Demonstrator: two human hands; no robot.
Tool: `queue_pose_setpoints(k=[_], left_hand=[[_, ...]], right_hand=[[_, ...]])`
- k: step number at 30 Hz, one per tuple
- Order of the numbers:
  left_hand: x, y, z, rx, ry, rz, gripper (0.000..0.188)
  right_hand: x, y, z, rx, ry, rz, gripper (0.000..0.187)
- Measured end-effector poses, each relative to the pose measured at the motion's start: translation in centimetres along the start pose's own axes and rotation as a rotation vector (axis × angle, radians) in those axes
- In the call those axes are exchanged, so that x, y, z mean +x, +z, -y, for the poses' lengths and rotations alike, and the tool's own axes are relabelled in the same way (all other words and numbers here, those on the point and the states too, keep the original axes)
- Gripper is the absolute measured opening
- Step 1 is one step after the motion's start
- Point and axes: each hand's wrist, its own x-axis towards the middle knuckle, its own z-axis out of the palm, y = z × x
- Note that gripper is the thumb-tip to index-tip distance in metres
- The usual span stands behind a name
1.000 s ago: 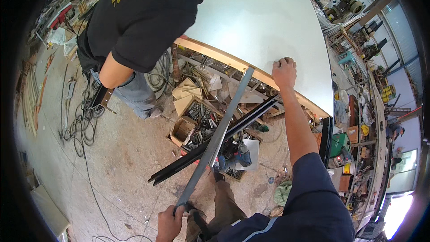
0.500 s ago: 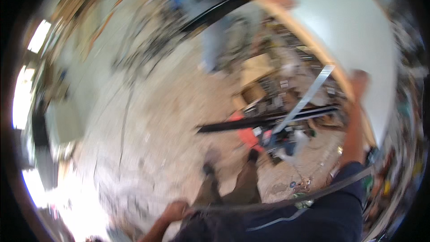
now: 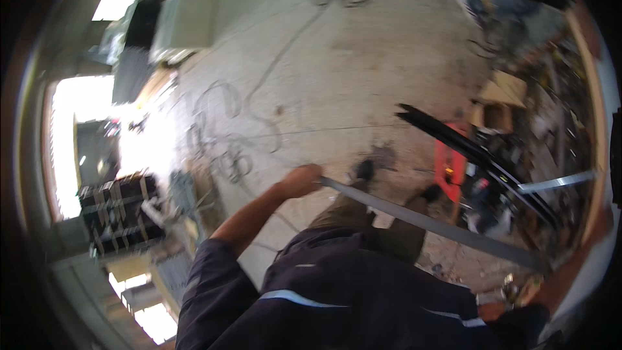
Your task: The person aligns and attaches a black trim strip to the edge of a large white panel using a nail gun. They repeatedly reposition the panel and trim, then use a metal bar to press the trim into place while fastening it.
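Note:
My left hand [image 3: 301,180] is closed on one end of a long grey flat strip [image 3: 427,218]. The strip slants across the front of my body, over my legs, toward my right arm. My right hand [image 3: 603,221] is at the far right rim, beside the wooden edge [image 3: 594,100] of a large pale panel. Its fingers are too dark and cut off to make out. A shiny metal strip [image 3: 558,182] reaches from near the panel's edge to a black channel-shaped bar [image 3: 476,152].
Another person's arm [image 3: 584,29] is by the panel at upper right. Below the panel lie an open cardboard box [image 3: 495,113], a red plastic piece [image 3: 449,163] and scrap. Cables [image 3: 236,155] trail across the concrete floor, and dark strapped bundles [image 3: 122,210] stand at left.
My view has swung left, so the panel and the other person now lie at the right rim. My left hand has come up and forward from my waist with the grey strip's end.

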Motion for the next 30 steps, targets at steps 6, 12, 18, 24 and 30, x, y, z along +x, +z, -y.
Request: queue_pose_setpoints(k=[6, 12, 18, 24, 30], left_hand=[[-0.1, -0.7, 6.6, 0.255, -0.41, -0.078, 0.031], [2.4, -0.6, 8.2, 0.546, -0.523, 0.03, 0.038], [-0.6, 4.3, 7.6, 0.465, -0.572, 0.359, 0.029], [-1.0, 13.7, 2.5, 0.395, 0.044, 0.285, 0.02], [4.4, 14.4, -16.2, -0.197, -0.026, 0.091, 0.034]], right_hand=[[3.3, -7.4, 6.4, 0.301, 0.282, 0.197, 0.042], [3.9, -14.2, 6.7, 0.638, 0.643, 0.338, 0.054], [4.8, -19.5, 8.0, 0.632, 0.791, 0.337, 0.051], [4.6, -20.0, 8.7, 0.715, 0.775, 0.254, 0.046], [4.5, -20.6, 8.4, 0.759, 0.776, 0.125, 0.04]])
